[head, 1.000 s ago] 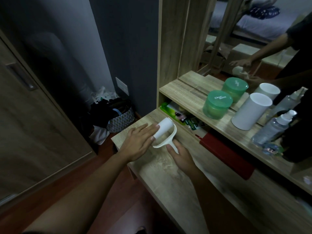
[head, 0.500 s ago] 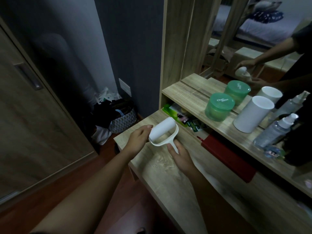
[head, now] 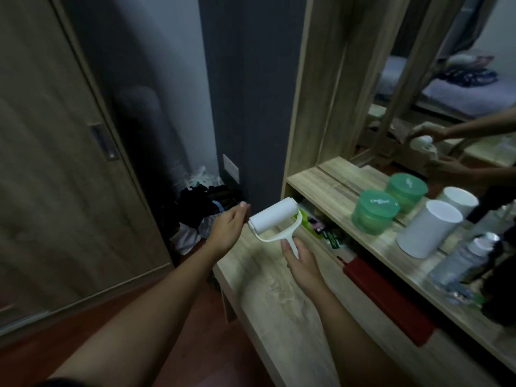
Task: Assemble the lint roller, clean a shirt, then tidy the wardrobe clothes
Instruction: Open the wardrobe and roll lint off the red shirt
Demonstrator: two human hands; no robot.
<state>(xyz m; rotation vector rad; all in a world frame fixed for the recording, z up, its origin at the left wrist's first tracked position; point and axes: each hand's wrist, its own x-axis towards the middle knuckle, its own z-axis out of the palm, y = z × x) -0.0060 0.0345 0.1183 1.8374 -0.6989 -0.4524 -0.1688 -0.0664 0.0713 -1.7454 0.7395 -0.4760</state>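
gripping the lint roller (head: 273,219) by the handle, the right hand (head: 303,261) aims the roll's long axis at the left hand (head: 227,230), loosely open and empty beside the near end.

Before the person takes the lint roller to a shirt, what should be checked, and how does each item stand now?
1. The roll seated between both frame arms: ok.
2. Grip of the right hand on the handle: ok, fingers curled round it.
3. The left hand off the roll: cannot tell; it is at the roll's left end, contact hidden.
4. Shirt in view: cannot tell; only a dark clothes pile.
5. Roll apart from the green jar and white cup: ok.
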